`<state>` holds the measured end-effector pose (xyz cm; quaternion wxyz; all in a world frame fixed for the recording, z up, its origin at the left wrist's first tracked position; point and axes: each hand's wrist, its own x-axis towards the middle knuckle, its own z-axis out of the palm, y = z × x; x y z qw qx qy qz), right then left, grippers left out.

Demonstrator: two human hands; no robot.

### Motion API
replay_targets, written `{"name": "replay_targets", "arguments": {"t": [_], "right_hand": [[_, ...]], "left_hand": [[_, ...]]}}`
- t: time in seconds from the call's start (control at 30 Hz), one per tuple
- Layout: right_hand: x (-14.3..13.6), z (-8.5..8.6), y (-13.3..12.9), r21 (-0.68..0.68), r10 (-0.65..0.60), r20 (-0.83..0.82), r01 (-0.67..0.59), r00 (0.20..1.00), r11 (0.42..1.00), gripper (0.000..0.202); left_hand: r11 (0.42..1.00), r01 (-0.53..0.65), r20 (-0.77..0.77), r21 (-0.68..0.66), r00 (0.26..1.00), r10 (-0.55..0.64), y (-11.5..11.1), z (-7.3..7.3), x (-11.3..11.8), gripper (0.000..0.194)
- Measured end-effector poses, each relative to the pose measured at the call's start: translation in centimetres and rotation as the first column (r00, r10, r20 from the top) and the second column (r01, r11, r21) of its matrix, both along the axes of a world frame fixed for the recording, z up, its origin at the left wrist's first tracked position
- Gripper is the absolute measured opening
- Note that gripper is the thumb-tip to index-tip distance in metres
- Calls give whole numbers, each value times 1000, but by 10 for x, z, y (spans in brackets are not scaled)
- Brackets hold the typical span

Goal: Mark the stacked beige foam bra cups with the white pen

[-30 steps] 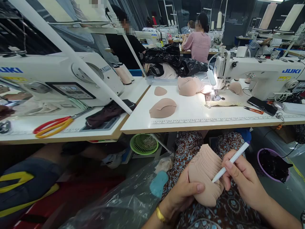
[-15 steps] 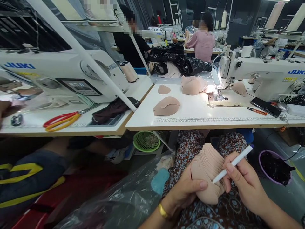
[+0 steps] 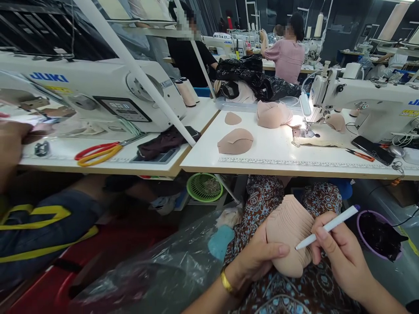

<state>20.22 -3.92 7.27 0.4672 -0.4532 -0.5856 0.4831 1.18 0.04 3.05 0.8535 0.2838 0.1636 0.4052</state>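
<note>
A fanned stack of beige fabric cup pieces (image 3: 288, 226) rests above my lap, over patterned trousers. My left hand (image 3: 258, 253) is closed around the stack's left side, thumb lying across the front piece. Between the fingers of my right hand (image 3: 340, 248) is a white marker pen (image 3: 330, 224), slanted down to the left. Its tip meets or almost meets the front piece, near a small dark dot; I cannot tell whether it touches. The right fingertips sit by the stack's right edge.
On the white table (image 3: 203, 163) lie flat beige pieces (image 3: 235, 141), a pile of cups (image 3: 273, 114), orange-handled snips (image 3: 360, 155) and a phone (image 3: 373, 149). A lit sewing machine (image 3: 366, 96) stands right. Scissors (image 3: 98, 152) lie left, near another person's arm (image 3: 11, 148). A green basket (image 3: 204, 187) is below.
The view has shifted, so the table appears further right. The pen tip has moved slightly on the front piece, where a dark dot now shows. Both hands keep their holds.
</note>
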Motion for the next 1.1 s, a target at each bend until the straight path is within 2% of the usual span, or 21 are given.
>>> {"name": "replay_targets", "arguments": {"t": [0.1,0.23,0.37,0.5,0.73,0.93,1.1], "right_hand": [[-3,0,1,-26,37,-26,-38,999,999,24],[-4,-1,4,-39,-6,-88,3,996,999,26],[-2,0,3,3,-31,-56,32,998,999,26],[-4,0,-1,-3,-1,-31,1,1000,1000,24],[-6,-1,1,-45,-30,-150,24,988,999,28],[-4,-2,-2,-15,-6,-44,6,999,1000,27],[-14,0,-2,-113,-3,-123,-11,992,994,33]], "left_hand": [[1000,17,9,15,1000,-17,0,0,0,86],[1000,3,-8,12,1000,-3,0,-3,-1,85],[1000,-6,-16,14,1000,6,1,-4,-1,86],[1000,-1,-12,16,1000,1,1,-1,1,85],[999,-32,-29,-1,999,32,0,-4,1,88],[1000,-23,-18,2,1000,24,0,-5,1,86],[1000,-1,9,-9,1000,1,-1,-5,4,84]]}}
